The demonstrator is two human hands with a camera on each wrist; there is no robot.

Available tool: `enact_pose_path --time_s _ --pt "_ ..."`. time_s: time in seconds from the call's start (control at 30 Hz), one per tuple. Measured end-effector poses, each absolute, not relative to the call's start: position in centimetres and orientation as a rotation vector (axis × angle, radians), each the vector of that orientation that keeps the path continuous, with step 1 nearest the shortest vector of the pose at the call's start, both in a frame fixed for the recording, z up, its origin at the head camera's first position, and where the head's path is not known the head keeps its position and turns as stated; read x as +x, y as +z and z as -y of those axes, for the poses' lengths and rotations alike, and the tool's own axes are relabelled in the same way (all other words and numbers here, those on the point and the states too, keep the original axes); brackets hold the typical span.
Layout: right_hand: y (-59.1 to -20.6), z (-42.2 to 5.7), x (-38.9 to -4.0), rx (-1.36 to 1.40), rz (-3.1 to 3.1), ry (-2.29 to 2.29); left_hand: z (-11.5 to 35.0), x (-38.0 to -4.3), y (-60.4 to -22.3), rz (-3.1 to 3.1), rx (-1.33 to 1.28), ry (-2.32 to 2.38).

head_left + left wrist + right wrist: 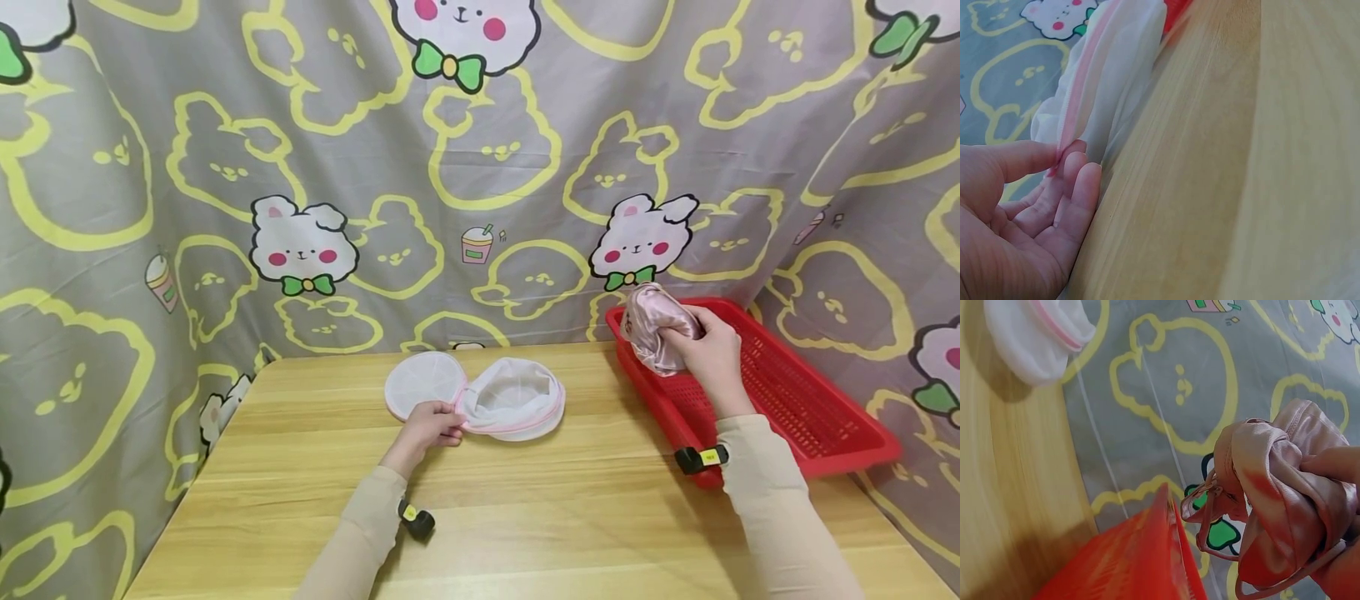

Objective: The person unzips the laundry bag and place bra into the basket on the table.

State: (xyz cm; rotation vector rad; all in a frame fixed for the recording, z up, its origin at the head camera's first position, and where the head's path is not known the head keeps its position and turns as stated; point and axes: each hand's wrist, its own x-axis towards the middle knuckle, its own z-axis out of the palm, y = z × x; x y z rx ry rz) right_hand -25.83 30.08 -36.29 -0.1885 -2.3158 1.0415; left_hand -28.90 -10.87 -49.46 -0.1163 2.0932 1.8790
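A white mesh laundry bag [516, 398] with pink trim lies on the table, its round lid [426, 383] folded back to the left and its mouth showing. At the near left of its mouth, my left hand [429, 429] pinches the pink-trimmed edge [1075, 103] between thumb and fingers. A crumpled pink satin garment [1285, 494] with thin straps is in my right hand [711, 354], gripped above the far left end of the red basket [862, 457]. Part of the garment is hidden by the fingers.
The red plastic basket with slotted walls stands at the right of the wooden table [510, 517]. A grey patterned curtain [405, 150] hangs along the back and both sides. Between bag and basket, bare tabletop shows.
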Motion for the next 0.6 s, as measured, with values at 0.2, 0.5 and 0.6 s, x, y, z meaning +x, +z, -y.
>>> enact_pose_path --time_s 0.2,0.5,0.6 --pt "-36.4 -31.1 -26.1 -0.212 2.299 1.052 10.9 -28.9 -49.5 -2.091 -0.121 1.884" --pt "-36.3 -32.3 -26.1 -0.251 2.281 1.156 10.9 -28.9 -49.5 -2.087 -0.118 1.888" --pt "-36.3 -32.7 -26.3 -0.27 2.277 1.182 10.9 -28.9 -49.5 -2.088 -0.118 1.89"
